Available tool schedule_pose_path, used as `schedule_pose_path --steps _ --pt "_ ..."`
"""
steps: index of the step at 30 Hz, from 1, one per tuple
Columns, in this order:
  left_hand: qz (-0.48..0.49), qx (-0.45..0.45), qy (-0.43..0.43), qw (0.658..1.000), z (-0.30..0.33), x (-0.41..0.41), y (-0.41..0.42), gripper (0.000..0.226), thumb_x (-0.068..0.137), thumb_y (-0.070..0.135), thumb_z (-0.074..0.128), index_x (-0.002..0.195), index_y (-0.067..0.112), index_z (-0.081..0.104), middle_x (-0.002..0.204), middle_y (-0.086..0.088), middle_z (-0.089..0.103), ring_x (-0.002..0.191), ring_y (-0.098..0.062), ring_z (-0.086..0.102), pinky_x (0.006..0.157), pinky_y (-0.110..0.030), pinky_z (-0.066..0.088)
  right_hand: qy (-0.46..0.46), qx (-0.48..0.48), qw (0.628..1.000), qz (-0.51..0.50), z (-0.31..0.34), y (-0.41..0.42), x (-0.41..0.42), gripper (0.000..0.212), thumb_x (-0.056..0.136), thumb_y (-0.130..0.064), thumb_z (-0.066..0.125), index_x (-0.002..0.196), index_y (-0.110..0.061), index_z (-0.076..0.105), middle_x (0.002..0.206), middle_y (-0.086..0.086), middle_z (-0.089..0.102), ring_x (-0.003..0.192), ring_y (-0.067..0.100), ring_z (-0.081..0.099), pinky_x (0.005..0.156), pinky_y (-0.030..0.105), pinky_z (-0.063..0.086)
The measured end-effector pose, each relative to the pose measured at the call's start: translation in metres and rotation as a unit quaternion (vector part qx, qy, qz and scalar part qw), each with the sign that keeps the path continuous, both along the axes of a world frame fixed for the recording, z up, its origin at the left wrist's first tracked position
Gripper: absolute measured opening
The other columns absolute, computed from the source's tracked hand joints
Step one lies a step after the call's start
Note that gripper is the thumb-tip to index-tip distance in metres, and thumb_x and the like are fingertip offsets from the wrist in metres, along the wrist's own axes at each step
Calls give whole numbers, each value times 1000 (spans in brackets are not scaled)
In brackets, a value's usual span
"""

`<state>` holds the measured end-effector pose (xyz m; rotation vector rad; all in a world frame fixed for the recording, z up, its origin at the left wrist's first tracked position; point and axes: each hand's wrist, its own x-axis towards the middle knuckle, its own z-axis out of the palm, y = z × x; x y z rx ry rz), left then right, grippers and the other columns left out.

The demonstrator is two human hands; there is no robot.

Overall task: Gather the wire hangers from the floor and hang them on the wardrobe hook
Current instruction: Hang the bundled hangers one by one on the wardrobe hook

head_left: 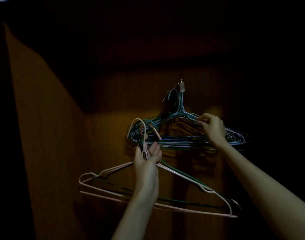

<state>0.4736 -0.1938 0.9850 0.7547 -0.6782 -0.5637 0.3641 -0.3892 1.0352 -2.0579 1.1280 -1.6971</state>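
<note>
A small metal wardrobe hook (182, 87) sticks out of the wooden panel. A bunch of blue, purple and green wire hangers (183, 141) hangs from it. My right hand (211, 129) pinches the upper right shoulder wires of that bunch. Below and to the left, my left hand (147, 158) grips the necks of a second bundle of pink and dark green hangers (158, 205). Its pink hook tops (139, 122) rise above my fingers, in front of the hung bunch's left end.
The wooden wardrobe panel (113, 104) fills the view in dim light. A side wall (40, 118) runs along the left. Everything above and to the right is in deep shadow.
</note>
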Motion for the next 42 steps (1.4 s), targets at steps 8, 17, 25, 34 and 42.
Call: schedule_pose_path --steps 8,17,25,34,42 --pt "4 11 -10 1000 2 1 9 72 88 -24 35 148 14 22 136 -24 46 123 -31 50 98 -33 41 -80 33 993 77 6 -1 5 8 90 -14 58 90 -18 65 97 2 64 94 20 60 84 44 52" --pt "6 18 -20 1000 3 -5 15 71 87 -25 35 147 11 25 135 -24 47 118 -27 53 96 -31 41 -69 60 990 111 -3 -3 -1 8 88 -12 62 86 -17 67 94 3 65 95 23 62 86 46 53" --pt "10 33 -28 999 4 -5 25 74 88 -23 36 149 13 17 135 -23 48 108 -22 55 92 -29 40 -40 83 991 96 1 -3 1 9 89 -16 61 84 -22 66 103 3 66 95 21 61 81 41 52" --pt "8 22 -23 999 4 -9 25 75 87 -24 36 150 13 16 136 -25 47 116 -26 53 94 -30 41 -45 82 991 100 -6 9 -7 24 89 -13 61 112 -10 66 117 8 63 110 24 58 95 44 49" --pt "1 19 -34 999 -4 -24 19 74 89 -21 38 149 17 19 137 -17 49 113 -17 53 89 -23 40 -26 54 972 228 -23 81 -26 12 90 -12 59 98 -15 66 100 -4 60 98 10 53 79 20 38"
